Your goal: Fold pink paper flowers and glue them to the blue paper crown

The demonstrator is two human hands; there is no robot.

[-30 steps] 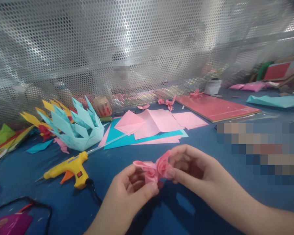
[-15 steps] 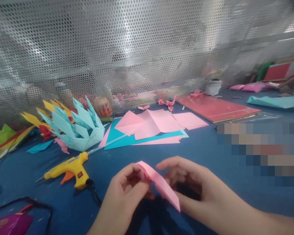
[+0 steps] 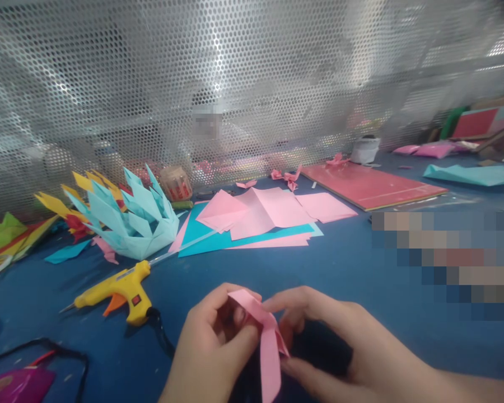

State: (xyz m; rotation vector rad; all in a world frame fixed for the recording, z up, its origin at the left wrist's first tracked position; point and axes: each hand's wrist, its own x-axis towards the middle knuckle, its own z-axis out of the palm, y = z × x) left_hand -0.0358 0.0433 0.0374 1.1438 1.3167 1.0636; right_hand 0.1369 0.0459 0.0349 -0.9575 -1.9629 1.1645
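Low in the head view, both my hands hold a small pink folded paper piece [image 3: 265, 336] over the blue table [image 3: 361, 263]. My left hand [image 3: 212, 347] pinches its upper left end between thumb and fingers. My right hand [image 3: 331, 347] curls round its right side, fingertips touching the top fold, thumb beneath. A pink flap hangs down between the hands toward the bottom edge of the picture.
A yellow glue gun [image 3: 117, 290] with a black cord lies left of my hands. Behind it stands a light blue spiky paper model [image 3: 130, 218]. Pink sheets [image 3: 269, 210] on cyan paper lie in the middle, a red board [image 3: 369, 184] far right. Perforated metal screen [image 3: 235, 84] behind.
The rolled pink rose shape of a second ago has come apart into a flatter folded strip. Both hands dropped lower and nearer me; the flap now hangs downward.
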